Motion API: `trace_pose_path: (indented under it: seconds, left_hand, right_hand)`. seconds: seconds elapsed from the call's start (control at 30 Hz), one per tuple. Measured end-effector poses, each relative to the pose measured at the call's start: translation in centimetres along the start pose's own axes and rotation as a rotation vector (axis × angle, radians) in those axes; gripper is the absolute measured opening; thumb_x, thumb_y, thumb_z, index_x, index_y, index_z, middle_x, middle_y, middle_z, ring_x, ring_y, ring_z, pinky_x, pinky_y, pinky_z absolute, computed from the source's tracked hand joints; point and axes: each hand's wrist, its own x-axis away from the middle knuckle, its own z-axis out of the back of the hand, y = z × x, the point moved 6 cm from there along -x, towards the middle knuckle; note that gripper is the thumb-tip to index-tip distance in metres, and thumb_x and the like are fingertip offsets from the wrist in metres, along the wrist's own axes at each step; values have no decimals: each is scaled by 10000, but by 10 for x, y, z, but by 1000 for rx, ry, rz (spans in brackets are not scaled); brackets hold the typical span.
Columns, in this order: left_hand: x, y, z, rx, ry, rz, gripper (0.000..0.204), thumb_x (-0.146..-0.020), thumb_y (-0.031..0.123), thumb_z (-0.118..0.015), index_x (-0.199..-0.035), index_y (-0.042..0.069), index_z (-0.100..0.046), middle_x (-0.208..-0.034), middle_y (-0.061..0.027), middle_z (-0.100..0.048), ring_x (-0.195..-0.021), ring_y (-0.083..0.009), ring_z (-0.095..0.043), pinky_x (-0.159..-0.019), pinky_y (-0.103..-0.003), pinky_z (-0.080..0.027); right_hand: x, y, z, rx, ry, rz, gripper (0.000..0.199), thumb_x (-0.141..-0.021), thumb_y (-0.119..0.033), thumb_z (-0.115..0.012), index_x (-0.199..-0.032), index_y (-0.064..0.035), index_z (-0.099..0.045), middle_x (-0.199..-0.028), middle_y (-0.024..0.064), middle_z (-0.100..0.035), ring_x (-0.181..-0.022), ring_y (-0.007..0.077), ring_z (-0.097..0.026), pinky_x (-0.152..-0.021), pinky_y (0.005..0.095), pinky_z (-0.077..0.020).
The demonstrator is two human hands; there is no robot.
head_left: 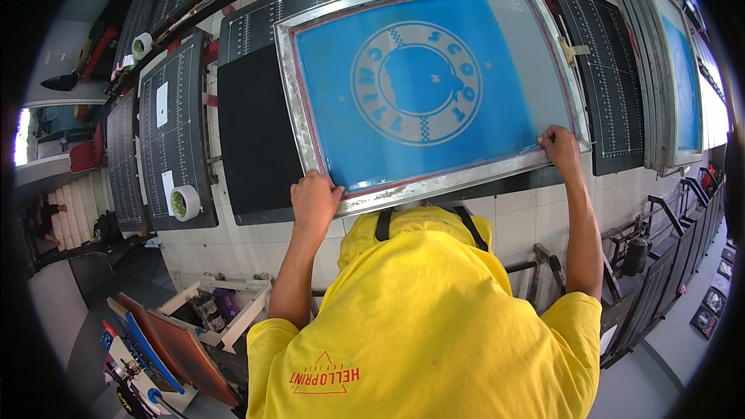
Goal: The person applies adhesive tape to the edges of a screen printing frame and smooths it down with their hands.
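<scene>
A silk-screen frame [458, 176] with metal edges lies tilted over black printing boards in front of me. Its mesh [341, 140] is coated blue, with a pale ring-shaped stencil in the middle and a bare grey strip on the right. At the near left corner, my left hand [313, 200] is closed on the metal edge, thumb toward the inner rim. My right hand [560, 147] grips the near right corner, fingertips bent over the edge onto the mesh side. The undersides of both grips are hidden.
A black board [252, 140] sits partly under the frame's left side. Further left, a roll of tape [185, 202] rests on a marked board [174, 101]. More screen frames [660, 70] stand stacked at the right. Metal racks [660, 264] line the lower right; upright panels [178, 341] lean at lower left.
</scene>
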Motion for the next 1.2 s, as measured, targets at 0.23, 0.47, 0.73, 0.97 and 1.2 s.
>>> trace_pose_path:
  seconds: [0.23, 0.47, 0.73, 0.97, 1.2]
  left_hand:
    - [-4, 4, 1, -108, -60, 19, 261, -781, 292, -780, -818, 40, -725, -908, -127, -666, -857, -304, -675, -782, -433, -471]
    - [-2, 4, 6, -96, -19, 1, 256, -770, 224, -791, -893, 28, -683, -904, -132, -678, -863, -314, -678, -788, -438, -476]
    - [1, -2, 7, -9, 27, -19, 249, -749, 190, -799, -849, 11, -658, -884, -164, -672, -855, -359, -663, -798, -462, -483]
    - [-6, 12, 26, 98, -115, 65, 253, -804, 252, -754, -818, 25, -642, -875, -146, -658, -840, -337, -653, -792, -443, -470]
    - [-36, 99, 8, 228, 203, -698, 291, -856, 271, -708, -1044, 57, -652, -1161, -117, -628, -1159, -322, -554, -910, -461, -429]
  right_hand:
    - [-1, 1, -3, 28, 30, 40, 193, -790, -174, -757, -818, -26, -637, -776, 151, -665, -774, 353, -651, -671, 431, -482]
    - [-1, -2, 0, 44, 40, -6, 241, -767, -160, -783, -814, -29, -587, -766, 149, -665, -775, 353, -651, -659, 440, -475]
    - [-11, 9, -2, -3, -22, -30, 267, -751, -179, -805, -767, -18, -592, -730, 162, -653, -753, 342, -654, -654, 435, -472]
    - [-4, 39, 12, -203, 184, -40, 206, -820, -183, -754, -835, -17, -633, -672, 128, -618, -660, 298, -611, -642, 407, -475]
    - [89, -24, 2, -153, 529, 208, 134, -868, -97, -683, -955, -5, -637, -964, 149, -643, -902, 313, -605, -792, 412, -478]
